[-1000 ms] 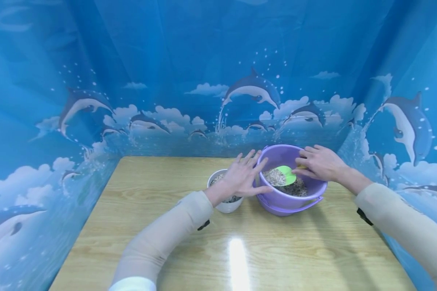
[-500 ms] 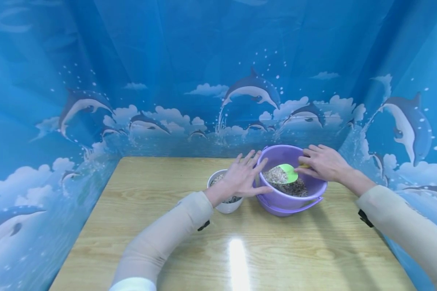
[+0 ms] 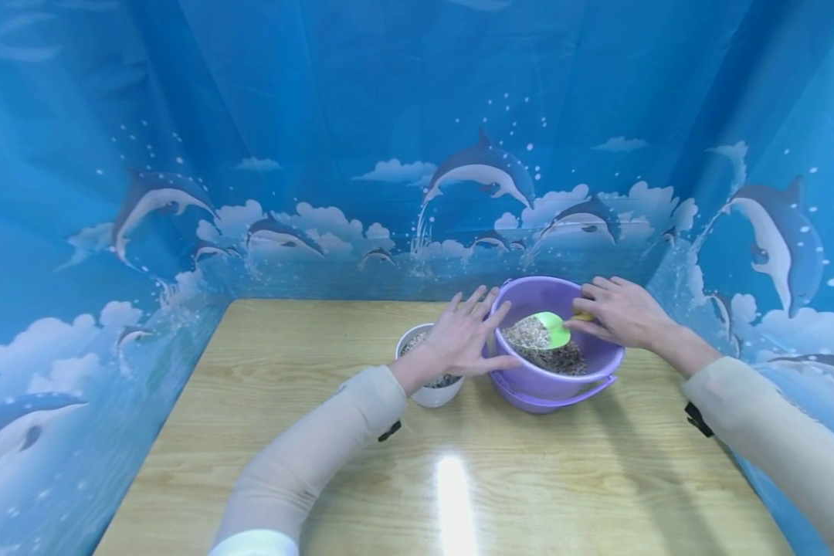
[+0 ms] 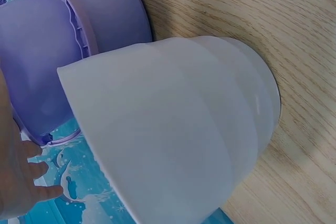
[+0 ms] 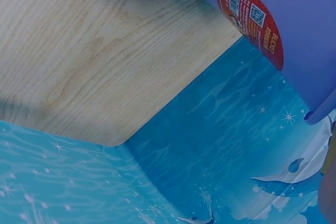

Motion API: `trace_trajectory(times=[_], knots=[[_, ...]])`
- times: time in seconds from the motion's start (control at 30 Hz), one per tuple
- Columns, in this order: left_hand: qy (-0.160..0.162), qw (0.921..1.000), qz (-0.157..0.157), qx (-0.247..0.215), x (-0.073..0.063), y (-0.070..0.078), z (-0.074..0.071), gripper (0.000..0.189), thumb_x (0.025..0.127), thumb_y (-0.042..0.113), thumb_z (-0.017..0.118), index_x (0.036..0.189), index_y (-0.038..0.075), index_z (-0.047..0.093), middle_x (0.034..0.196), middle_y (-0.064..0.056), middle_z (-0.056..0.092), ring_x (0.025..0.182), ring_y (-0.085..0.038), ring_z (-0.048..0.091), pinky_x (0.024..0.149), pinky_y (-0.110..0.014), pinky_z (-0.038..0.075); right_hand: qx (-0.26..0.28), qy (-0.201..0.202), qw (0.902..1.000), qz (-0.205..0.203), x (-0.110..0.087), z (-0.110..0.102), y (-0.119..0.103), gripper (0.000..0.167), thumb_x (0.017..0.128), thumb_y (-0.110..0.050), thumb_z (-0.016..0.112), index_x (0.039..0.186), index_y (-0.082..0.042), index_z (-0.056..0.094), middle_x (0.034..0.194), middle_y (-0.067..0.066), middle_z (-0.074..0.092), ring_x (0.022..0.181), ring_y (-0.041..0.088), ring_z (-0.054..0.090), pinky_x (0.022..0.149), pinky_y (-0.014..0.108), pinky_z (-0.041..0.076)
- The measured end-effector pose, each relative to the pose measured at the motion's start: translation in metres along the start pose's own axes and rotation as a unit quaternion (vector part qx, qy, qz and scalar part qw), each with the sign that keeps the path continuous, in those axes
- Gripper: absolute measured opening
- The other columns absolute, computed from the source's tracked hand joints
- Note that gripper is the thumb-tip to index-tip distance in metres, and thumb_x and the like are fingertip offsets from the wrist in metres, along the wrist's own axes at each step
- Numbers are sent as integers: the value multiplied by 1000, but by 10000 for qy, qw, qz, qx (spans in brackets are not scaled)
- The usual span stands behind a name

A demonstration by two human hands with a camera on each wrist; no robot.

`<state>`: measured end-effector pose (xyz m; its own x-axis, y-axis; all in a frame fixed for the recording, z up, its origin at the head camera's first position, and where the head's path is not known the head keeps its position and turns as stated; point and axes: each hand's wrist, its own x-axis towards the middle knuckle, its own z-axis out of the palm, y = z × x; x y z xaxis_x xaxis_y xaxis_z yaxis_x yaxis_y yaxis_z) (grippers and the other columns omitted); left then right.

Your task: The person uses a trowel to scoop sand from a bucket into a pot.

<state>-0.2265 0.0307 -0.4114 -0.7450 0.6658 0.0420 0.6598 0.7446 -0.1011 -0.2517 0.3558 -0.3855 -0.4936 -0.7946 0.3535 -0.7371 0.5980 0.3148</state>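
Observation:
In the head view, my right hand grips the yellow handle of a small trowel over the purple bucket. The trowel's green blade carries a heap of pale, grainy material. Darker loose mix lies in the bucket below. With fingers spread, my left hand touches the bucket's left rim. Beneath that forearm stands a white pot, partly hidden, with similar mix inside. The left wrist view has the pot's ribbed side close up. Only a sliver of the right hand shows in the right wrist view.
A wooden table bears both containers. Blue dolphin-printed sheeting rises behind and at both sides. The bucket's handle hangs down at its front. A red label is stuck on the bucket's side.
My right hand and the trowel have shifted slightly right, and the loaded blade sits a little higher in the head view. The left hand, bucket and pot have stayed in place.

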Motion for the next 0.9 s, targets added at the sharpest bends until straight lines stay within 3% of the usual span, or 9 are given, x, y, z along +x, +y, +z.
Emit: trace_trajectory(times=[0.3, 0.9], knots=[[22, 9999, 12, 142, 0, -1, 0, 108, 93, 91, 29, 172, 20, 8, 180, -9, 5, 167, -32, 14, 135, -56, 21, 46, -26, 9999, 89, -1, -2, 0, 39, 96, -57, 66, 85, -20, 67, 76, -3, 57, 71, 14, 47, 60, 26, 38], [35, 9999, 84, -98, -9, -9, -1, 107, 94, 89, 29, 172, 19, 5, 180, -8, 6, 168, -33, 14, 135, -57, 16, 18, -50, 9999, 142, 1, -5, -1, 30, 89, -48, 75, 83, -20, 66, 73, -5, 53, 69, 11, 43, 59, 23, 35]])
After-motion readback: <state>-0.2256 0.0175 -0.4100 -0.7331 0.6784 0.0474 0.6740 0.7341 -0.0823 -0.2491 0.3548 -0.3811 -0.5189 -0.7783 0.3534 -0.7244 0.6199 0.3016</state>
